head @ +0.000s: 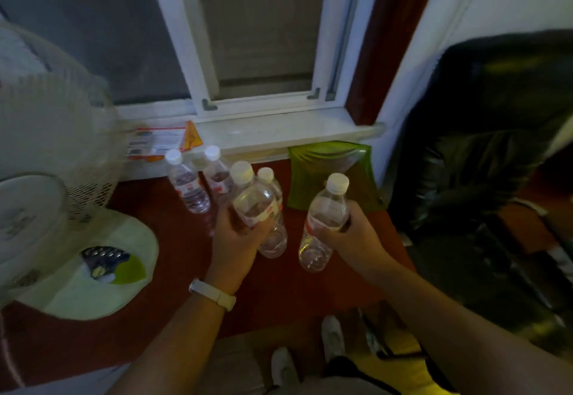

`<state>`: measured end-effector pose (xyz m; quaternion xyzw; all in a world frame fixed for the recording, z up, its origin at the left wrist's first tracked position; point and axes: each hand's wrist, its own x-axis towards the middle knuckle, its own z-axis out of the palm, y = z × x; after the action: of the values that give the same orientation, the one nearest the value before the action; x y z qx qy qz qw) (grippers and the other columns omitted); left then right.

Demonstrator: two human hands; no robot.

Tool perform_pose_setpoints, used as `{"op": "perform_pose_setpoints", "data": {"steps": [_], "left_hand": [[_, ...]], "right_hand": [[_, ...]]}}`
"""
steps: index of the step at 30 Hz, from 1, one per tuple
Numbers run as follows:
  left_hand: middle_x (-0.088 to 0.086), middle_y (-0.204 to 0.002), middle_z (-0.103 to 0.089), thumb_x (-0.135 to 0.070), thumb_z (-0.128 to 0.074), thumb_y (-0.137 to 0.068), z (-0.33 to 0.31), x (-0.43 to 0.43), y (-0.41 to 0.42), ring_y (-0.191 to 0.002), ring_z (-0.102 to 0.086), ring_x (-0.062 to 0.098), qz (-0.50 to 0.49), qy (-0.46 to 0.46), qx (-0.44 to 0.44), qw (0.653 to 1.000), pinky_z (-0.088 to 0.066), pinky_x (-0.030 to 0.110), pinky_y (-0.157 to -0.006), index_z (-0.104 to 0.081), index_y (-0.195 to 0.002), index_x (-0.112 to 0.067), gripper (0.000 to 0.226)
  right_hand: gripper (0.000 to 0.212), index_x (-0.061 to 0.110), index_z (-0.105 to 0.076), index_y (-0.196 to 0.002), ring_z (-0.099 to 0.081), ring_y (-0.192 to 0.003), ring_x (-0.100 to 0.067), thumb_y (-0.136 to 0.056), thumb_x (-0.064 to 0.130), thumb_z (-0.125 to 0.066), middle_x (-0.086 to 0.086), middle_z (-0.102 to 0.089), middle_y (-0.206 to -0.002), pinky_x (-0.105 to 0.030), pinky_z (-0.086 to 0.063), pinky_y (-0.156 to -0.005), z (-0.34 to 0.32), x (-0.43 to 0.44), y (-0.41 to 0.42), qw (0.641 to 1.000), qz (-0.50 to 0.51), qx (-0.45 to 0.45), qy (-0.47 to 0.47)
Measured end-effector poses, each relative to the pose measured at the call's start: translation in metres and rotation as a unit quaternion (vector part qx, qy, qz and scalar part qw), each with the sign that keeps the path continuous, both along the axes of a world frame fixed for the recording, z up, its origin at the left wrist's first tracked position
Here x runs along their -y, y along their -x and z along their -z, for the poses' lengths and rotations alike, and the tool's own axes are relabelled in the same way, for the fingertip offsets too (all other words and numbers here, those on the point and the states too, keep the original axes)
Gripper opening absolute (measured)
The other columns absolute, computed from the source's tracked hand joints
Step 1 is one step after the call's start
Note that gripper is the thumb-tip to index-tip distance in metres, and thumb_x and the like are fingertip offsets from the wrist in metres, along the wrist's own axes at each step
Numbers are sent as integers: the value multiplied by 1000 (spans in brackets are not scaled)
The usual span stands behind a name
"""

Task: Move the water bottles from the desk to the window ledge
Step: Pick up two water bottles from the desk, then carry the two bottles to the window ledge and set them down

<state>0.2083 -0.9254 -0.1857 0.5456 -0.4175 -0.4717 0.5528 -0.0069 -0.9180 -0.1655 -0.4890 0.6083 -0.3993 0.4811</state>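
Observation:
Several clear water bottles with white caps and red labels are over the dark red desk (173, 239). My left hand (235, 239) grips one bottle (252, 199), lifted and tilted toward me. My right hand (353, 233) holds another bottle (325, 221) by its middle, a little above the desk. Three more bottles stand on the desk: one at the left (187, 185), one behind it (217, 174), and one (274, 233) partly hidden behind my left hand's bottle. The white window ledge (279, 131) runs beyond them, under the window.
A white fan (46, 152) stands on the desk's left, with a blister pack (104, 256) on its base. Papers with an orange triangle (164, 140) lie on the ledge's left end. A green sheet (335, 177) hangs below the ledge. A black chair (483, 152) is at right.

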Motion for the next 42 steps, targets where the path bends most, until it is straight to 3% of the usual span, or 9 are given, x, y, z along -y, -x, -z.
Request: {"op": "perform_pose_setpoints", "data": {"steps": [6,10,13,19,23,26,32,37,42], "left_hand": [[-1,-110,-71,1,-80,-76,-11,-2,71,-102,-68,12,119,11,6,993,-56,30,-84,-61,-111,-23,47],[0,-110,-71,-4,-83,-74,-19,-18,122,-103,-68,16,191,10,2,982,-56,36,-88,-61,-110,-26,48],[-4,-105,-74,-4,-83,-72,-27,-41,167,-100,-70,10,240,-3,-15,971,-57,32,-85,-62,-111,-26,50],[-7,-111,-70,-3,-76,-80,-42,-113,267,-105,-68,7,325,-12,1,946,-55,24,-82,-59,-113,-31,47],[-9,-107,-70,-3,-74,-82,-54,-174,338,-99,-68,3,387,-4,2,922,-55,23,-81,-60,-109,-33,42],[-7,-109,-69,-6,-74,-82,-59,-221,392,-97,-68,3,437,1,4,899,-53,27,-83,-60,-111,-32,41],[-3,-110,-72,-10,-74,-83,-73,-312,485,-102,-69,12,561,19,15,827,-55,31,-83,-64,-114,-30,38],[-2,-103,-74,-12,-76,-81,-80,-383,559,-95,-71,14,663,17,22,748,-56,26,-72,-66,-111,-26,35],[2,-103,-75,-19,-83,-74,-78,-445,632,-97,-71,22,738,17,17,674,-59,33,-77,-66,-114,-21,43]], "right_hand": [[48,36,-56,-108,-68,-100,-9,-75,16,-84,5,-69,-109,-31,-55,-84,-15,-50,57,991,120,56,-5],[53,31,-56,-120,-69,-104,-11,-76,19,-84,2,-70,-116,-39,-56,-91,-23,-96,103,982,168,88,6],[62,31,-54,-125,-68,-105,-12,-72,28,-86,5,-70,-116,-41,-55,-92,-27,-135,140,974,208,94,14],[52,31,-50,-125,-67,-96,2,-82,23,-78,9,-66,-115,-15,-55,-66,-34,-239,222,944,303,126,43],[53,27,-53,-127,-68,-104,-10,-81,21,-79,6,-68,-116,-28,-56,-80,-36,-319,277,924,358,124,59],[49,25,-56,-124,-68,-103,-13,-81,16,-79,3,-69,-114,-31,-56,-82,-37,-383,316,906,401,113,75],[45,29,-58,-116,-68,-101,-11,-79,20,-81,5,-70,-111,-29,-57,-80,-43,-502,366,846,517,89,95],[45,25,-57,-119,-68,-99,-11,-80,16,-79,2,-69,-112,-23,-56,-71,-42,-587,393,771,619,88,124],[45,24,-57,-120,-69,-99,-10,-81,18,-78,2,-70,-112,-25,-56,-74,-39,-658,414,698,699,81,133]]}}
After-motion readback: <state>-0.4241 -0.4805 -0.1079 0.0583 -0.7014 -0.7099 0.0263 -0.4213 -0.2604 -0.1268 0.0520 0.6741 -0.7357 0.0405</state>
